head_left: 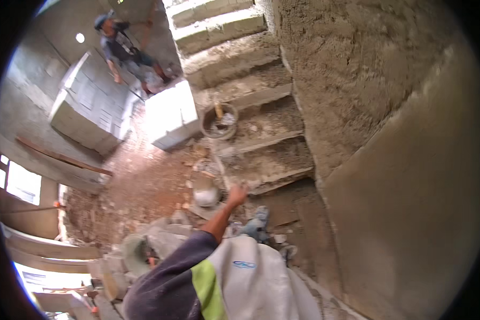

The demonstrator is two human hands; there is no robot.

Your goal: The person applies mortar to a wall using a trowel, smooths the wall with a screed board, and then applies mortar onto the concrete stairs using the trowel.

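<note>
My left hand (238, 195) reaches forward from a dark sleeve, close to the outer edge of the lowest concrete step (266, 169). Its fingers look curled and closed, but they are blurred; what they hold, if anything, cannot be made out. A pale container (206, 195) stands on the ground just left of this hand. Higher up on the stairs sits a round bucket (218, 129) with a yellowish handle sticking out and grey material inside. My right hand is out of sight, and my light grey shirt fills the lower middle.
Rough plaster covers the wall (352, 69) right of the stairs, with a smoother area (410, 202) below it. Grey blocks (85, 114) are stacked at the left, near a wooden plank (64, 156). Another person (125, 50) is at the upper left. Rubble and sacks (165, 234) litter the floor.
</note>
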